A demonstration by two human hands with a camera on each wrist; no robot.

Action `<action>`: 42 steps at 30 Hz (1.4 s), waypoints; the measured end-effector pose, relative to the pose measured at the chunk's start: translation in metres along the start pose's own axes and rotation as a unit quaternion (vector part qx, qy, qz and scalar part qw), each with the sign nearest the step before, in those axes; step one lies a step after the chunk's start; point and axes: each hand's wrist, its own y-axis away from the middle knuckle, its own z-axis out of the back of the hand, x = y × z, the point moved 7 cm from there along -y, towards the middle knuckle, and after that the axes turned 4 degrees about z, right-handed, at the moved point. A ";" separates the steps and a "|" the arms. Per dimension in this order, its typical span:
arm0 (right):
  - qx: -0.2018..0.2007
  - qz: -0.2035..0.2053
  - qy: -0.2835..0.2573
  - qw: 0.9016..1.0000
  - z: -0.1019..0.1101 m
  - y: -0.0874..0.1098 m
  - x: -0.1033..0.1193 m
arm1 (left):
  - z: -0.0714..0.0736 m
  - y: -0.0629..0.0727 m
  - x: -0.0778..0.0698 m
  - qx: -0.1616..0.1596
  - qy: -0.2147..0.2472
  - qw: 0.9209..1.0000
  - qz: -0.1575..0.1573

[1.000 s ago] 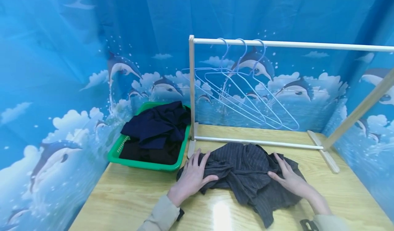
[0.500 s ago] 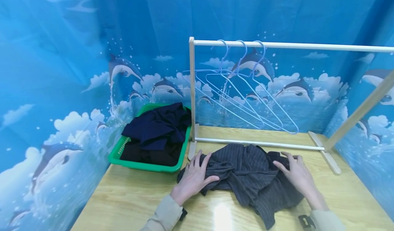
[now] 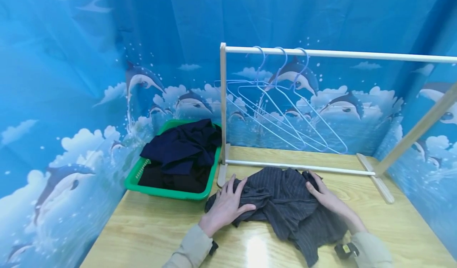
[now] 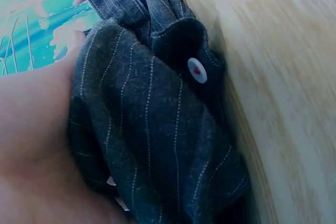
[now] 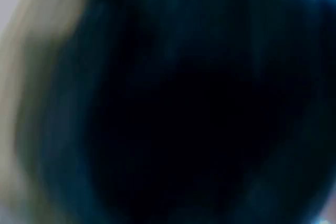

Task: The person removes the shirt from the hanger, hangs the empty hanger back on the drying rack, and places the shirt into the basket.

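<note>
A dark grey pinstriped shirt [image 3: 285, 200] lies crumpled on the table, its lower part trailing toward the front edge. My left hand [image 3: 225, 206] rests on its left end with the fingers spread. Close up in the left wrist view, the striped cloth [image 4: 152, 124] lies against that palm, and a white button [image 4: 197, 70] shows on a fold. At the shirt's right end, my right hand [image 3: 326, 196] pinches bunched dark cloth between thumb and fingers. The right wrist view is mostly filled by dark, blurred fabric [image 5: 199, 119].
A green basket [image 3: 168, 193] holding navy and black clothes [image 3: 183, 145] stands left of the shirt. Behind the shirt is a rack with a white top rail [image 3: 357, 55] and a low white bar [image 3: 271, 164]. Three lilac wire hangers [image 3: 285, 87] hang from the rail.
My right hand first drew back to the right, then moved left, taking the shirt's right end inward with it. The left hand has stayed almost in place.
</note>
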 end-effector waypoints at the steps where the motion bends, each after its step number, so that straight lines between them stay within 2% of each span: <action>1: 0.010 0.017 -0.002 1.000 -0.005 -0.001 0.005 | -0.001 -0.001 0.000 0.001 -0.001 1.000 0.000; 4: 0.046 0.071 0.013 0.996 -0.020 -0.002 0.021 | -0.002 -0.002 0.000 0.004 -0.001 1.000 0.001; 8: 0.084 0.145 0.048 0.985 -0.040 -0.001 0.041 | -0.002 -0.003 0.001 0.007 -0.002 1.000 0.003; 11: 0.091 0.167 0.094 0.977 -0.053 0.002 0.055 | -0.003 -0.004 0.001 0.015 -0.007 1.000 -0.005; 17: 0.102 0.140 0.200 0.964 -0.079 0.002 0.075 | -0.012 -0.010 -0.009 0.043 -0.036 0.998 -0.038; 21: 0.102 0.109 0.242 0.959 -0.090 -0.001 0.077 | -0.019 -0.016 -0.016 0.053 -0.073 0.995 -0.044; 27: 0.087 0.068 0.261 0.959 -0.090 0.000 0.073 | -0.022 -0.022 -0.021 0.048 -0.114 0.992 -0.037; 36: 0.055 0.069 0.282 0.955 -0.090 0.005 0.079 | -0.026 -0.019 -0.024 0.016 -0.149 0.988 -0.036; 42: 0.046 0.071 0.300 0.950 -0.090 0.006 0.084 | -0.028 -0.014 -0.031 0.024 -0.148 0.988 -0.044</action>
